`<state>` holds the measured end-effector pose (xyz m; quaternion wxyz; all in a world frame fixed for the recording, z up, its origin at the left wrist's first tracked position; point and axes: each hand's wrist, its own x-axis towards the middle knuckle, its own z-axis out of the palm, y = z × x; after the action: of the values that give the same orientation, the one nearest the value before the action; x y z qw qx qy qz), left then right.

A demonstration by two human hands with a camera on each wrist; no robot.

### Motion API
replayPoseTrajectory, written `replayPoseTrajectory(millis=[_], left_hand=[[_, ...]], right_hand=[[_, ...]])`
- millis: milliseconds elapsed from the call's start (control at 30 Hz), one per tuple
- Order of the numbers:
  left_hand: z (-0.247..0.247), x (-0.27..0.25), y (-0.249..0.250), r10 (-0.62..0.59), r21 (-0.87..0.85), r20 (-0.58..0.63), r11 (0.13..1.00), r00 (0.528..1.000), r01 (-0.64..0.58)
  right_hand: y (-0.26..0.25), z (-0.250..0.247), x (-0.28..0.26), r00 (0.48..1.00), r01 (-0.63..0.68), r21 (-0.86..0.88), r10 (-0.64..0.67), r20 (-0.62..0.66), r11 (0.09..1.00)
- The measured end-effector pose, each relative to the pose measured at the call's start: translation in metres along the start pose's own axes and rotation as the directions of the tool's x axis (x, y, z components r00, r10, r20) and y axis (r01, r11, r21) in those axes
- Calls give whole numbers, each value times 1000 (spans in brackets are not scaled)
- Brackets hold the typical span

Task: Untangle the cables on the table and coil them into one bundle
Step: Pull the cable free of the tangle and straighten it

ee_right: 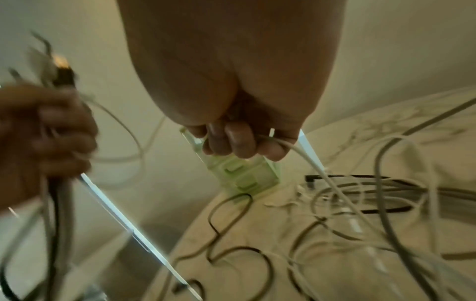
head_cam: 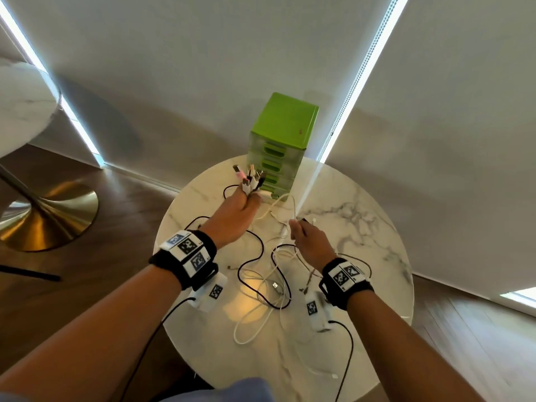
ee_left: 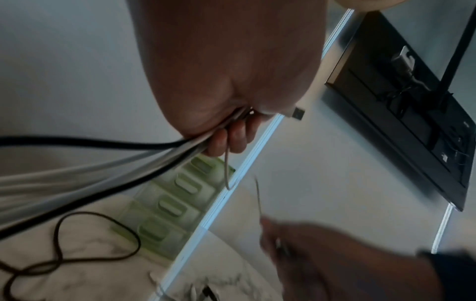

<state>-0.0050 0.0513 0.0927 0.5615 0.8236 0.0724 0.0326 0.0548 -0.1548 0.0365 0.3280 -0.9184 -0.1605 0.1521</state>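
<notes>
Several black and white cables (head_cam: 262,274) lie tangled on the round marble table (head_cam: 362,227). My left hand (head_cam: 240,204) is raised above the table's far left and grips a bunch of cable ends, whose plugs (head_cam: 251,177) fan out beyond the fingers. In the left wrist view the black and grey cords (ee_left: 165,154) run out of that fist (ee_left: 231,130). My right hand (head_cam: 304,232) hovers over the table's middle with its fingers (ee_right: 239,144) curled round a white cable (ee_right: 322,173) that trails down into the tangle.
A green drawer unit (head_cam: 280,146) stands at the table's far edge, just behind the left hand. White blinds fill the wall behind. A second marble table with a brass base (head_cam: 49,219) stands at the left. A wood floor surrounds the table.
</notes>
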Motion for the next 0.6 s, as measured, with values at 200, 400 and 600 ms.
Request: replayPoseTrajectory(millis=[200, 400, 600], left_hand=[[21, 4, -14, -109, -19, 37, 994, 993, 110], [24, 9, -12, -97, -70, 89, 992, 991, 103], [9, 20, -17, -123, -101, -98, 989, 988, 113]], right_hand=[[-46, -19, -5, 970, 162, 55, -170, 172, 985], [-59, -14, -14, 908, 324, 34, -321, 269, 946], [-28, 3, -17, 886, 227, 84, -242, 395, 970]])
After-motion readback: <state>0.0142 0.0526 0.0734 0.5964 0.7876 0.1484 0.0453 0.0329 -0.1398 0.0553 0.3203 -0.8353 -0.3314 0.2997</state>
